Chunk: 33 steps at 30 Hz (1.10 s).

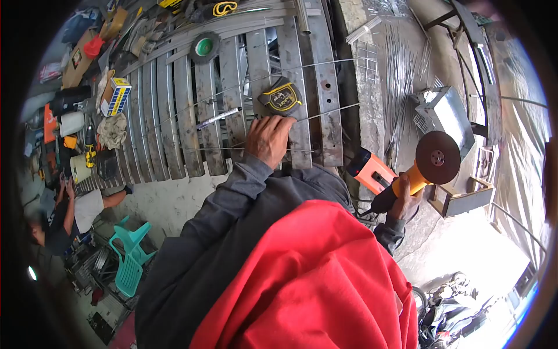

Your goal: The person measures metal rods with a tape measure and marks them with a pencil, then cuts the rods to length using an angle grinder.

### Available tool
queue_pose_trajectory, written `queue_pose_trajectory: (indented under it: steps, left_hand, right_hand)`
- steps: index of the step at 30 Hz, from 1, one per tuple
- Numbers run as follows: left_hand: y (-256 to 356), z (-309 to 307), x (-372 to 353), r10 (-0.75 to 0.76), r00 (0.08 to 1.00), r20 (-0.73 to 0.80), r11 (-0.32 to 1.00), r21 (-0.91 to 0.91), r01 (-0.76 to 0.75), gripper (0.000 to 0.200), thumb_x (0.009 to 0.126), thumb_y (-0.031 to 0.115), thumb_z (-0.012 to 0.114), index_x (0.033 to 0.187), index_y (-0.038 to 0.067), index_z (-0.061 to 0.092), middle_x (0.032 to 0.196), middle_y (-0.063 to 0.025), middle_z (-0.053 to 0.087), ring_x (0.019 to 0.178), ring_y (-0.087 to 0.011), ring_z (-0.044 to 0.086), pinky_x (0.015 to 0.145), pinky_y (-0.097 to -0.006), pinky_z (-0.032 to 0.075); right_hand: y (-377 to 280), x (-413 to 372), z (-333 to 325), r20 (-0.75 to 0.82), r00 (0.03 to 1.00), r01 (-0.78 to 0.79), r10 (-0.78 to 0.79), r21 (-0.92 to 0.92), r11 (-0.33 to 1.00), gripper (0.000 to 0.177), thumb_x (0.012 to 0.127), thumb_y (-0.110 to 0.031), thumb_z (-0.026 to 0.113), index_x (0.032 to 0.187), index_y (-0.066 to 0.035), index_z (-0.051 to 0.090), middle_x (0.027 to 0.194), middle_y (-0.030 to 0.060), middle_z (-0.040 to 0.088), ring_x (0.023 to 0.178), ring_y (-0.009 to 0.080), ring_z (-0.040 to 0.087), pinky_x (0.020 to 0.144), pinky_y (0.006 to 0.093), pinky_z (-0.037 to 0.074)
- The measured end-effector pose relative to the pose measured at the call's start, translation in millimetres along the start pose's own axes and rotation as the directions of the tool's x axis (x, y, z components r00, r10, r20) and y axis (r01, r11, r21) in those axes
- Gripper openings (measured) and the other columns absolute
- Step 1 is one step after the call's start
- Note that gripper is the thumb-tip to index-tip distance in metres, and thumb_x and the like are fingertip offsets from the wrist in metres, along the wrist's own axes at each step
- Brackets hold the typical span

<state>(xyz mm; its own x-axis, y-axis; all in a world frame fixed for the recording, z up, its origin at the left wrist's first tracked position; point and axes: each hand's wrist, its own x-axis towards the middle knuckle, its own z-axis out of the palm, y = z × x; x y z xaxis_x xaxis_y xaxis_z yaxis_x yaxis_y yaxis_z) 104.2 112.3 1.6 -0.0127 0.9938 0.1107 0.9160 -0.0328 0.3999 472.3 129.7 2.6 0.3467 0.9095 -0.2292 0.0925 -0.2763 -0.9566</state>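
My left hand [270, 138] rests at the near edge of the slatted metal bench [212, 139], its fingers curled at the end of a thin rod [328, 113]. Just beyond its fingertips lies a black and yellow tape measure [283, 99]. A white and purple marker [219, 118] is to the left of that hand. Out to the right, my right hand [405, 200] is wrapped round a yellow angle grinder [414, 179] with a large dark disc [437, 157] facing up. An orange and black machine [372, 171] is beside the grinder.
A green-centred disc [204, 47] and a blue-yellow box [118, 96] lie on the bench. A sheet-metal box [447, 116] and a wooden frame [462, 200] stand right. At far left is another person [58, 218], near a green chair [129, 256].
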Motion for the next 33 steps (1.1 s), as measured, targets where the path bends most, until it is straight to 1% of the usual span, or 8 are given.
queue_pose_trajectory:
  steps: [2, 6, 10, 14, 17, 19, 26, 33]
  left_hand:
    - [1, 3, 0, -0.016, 1.000, 0.004, 1.000, -0.001, 0.016, 0.020, 0.094, 0.012, 0.063, 0.114, 0.012, 0.067, 0.104, -0.0031, 0.067, 0.095, -0.0246, 0.063, 0.081, -0.0396, 0.047]
    - [12, 7, 1, 0.064, 0.998, -0.024, 0.997, -0.036, -0.065, 0.022, 0.092, 0.009, 0.064, 0.114, 0.011, 0.067, 0.102, -0.0038, 0.065, 0.095, -0.0253, 0.063, 0.082, -0.0398, 0.047]
    - [27, 12, 6, 0.111, 0.994, -0.013, 0.993, -0.036, -0.111, 0.024, 0.090, 0.007, 0.066, 0.114, 0.010, 0.067, 0.101, -0.0044, 0.063, 0.096, -0.0260, 0.062, 0.083, -0.0401, 0.047]
    - [31, 14, 9, 0.096, 0.995, -0.009, 0.995, 0.016, -0.096, 0.023, 0.089, 0.011, 0.066, 0.112, 0.011, 0.066, 0.097, -0.0030, 0.058, 0.092, -0.0243, 0.060, 0.082, -0.0396, 0.047]
    - [37, 11, 12, 0.080, 0.997, -0.020, 0.997, -0.019, -0.081, 0.022, 0.089, 0.013, 0.067, 0.111, 0.012, 0.065, 0.097, -0.0031, 0.058, 0.093, -0.0238, 0.060, 0.082, -0.0399, 0.048]
    - [40, 12, 15, 0.092, 0.995, -0.030, 0.995, -0.037, -0.093, 0.020, 0.089, 0.013, 0.068, 0.109, 0.012, 0.065, 0.096, -0.0032, 0.058, 0.092, -0.0236, 0.060, 0.081, -0.0395, 0.048]
    - [41, 19, 27, 0.129, 0.992, 0.011, 0.991, -0.022, -0.129, 0.013, 0.091, 0.014, 0.068, 0.104, 0.012, 0.066, 0.093, -0.0031, 0.060, 0.091, -0.0234, 0.063, 0.081, -0.0369, 0.051]
    - [38, 20, 29, 0.126, 0.992, -0.026, 0.992, -0.019, -0.126, 0.013, 0.091, 0.013, 0.068, 0.103, 0.012, 0.066, 0.090, -0.0030, 0.062, 0.087, -0.0237, 0.063, 0.079, -0.0365, 0.052]
  right_hand:
    - [-1, 10, 0, 0.082, 0.996, 0.029, -0.020, -0.107, 0.994, 0.046, 0.088, -0.031, 0.078, 0.118, 0.000, 0.061, 0.096, 0.0078, 0.068, 0.082, 0.0158, 0.065, 0.077, 0.0303, 0.052]
    - [-13, 14, 14, 0.205, 0.979, 0.029, 0.002, -0.149, 0.988, 0.050, 0.087, -0.031, 0.079, 0.122, -0.001, 0.059, 0.098, 0.0066, 0.066, 0.086, 0.0150, 0.063, 0.080, 0.0311, 0.051]
    - [-2, 13, 20, 0.226, 0.974, 0.035, -0.009, -0.112, 0.993, 0.052, 0.087, -0.030, 0.080, 0.125, -0.002, 0.057, 0.103, 0.0062, 0.064, 0.089, 0.0142, 0.062, 0.079, 0.0302, 0.050]
    - [-11, 7, 18, 0.212, 0.977, 0.020, 0.012, -0.146, 0.989, 0.047, 0.088, -0.030, 0.078, 0.120, -0.001, 0.059, 0.096, 0.0062, 0.066, 0.083, 0.0150, 0.063, 0.077, 0.0304, 0.051]
    - [-13, 5, 17, 0.222, 0.975, 0.011, 0.017, -0.127, 0.992, 0.045, 0.089, -0.030, 0.077, 0.117, 0.000, 0.060, 0.091, 0.0069, 0.066, 0.079, 0.0153, 0.063, 0.074, 0.0301, 0.051]
    - [-9, 6, 13, 0.230, 0.973, 0.068, -0.024, -0.184, 0.981, 0.044, 0.088, -0.030, 0.077, 0.116, 0.001, 0.059, 0.089, 0.0077, 0.067, 0.078, 0.0154, 0.063, 0.073, 0.0302, 0.051]
    - [-12, -3, 12, 0.244, 0.970, 0.038, 0.007, -0.179, 0.983, 0.043, 0.087, -0.027, 0.077, 0.116, 0.001, 0.059, 0.090, 0.0070, 0.066, 0.078, 0.0157, 0.062, 0.073, 0.0311, 0.050]
    - [-2, -3, 15, 0.265, 0.964, 0.008, 0.028, -0.133, 0.991, 0.044, 0.088, -0.028, 0.077, 0.118, -0.001, 0.059, 0.096, 0.0059, 0.064, 0.083, 0.0150, 0.060, 0.075, 0.0312, 0.049]
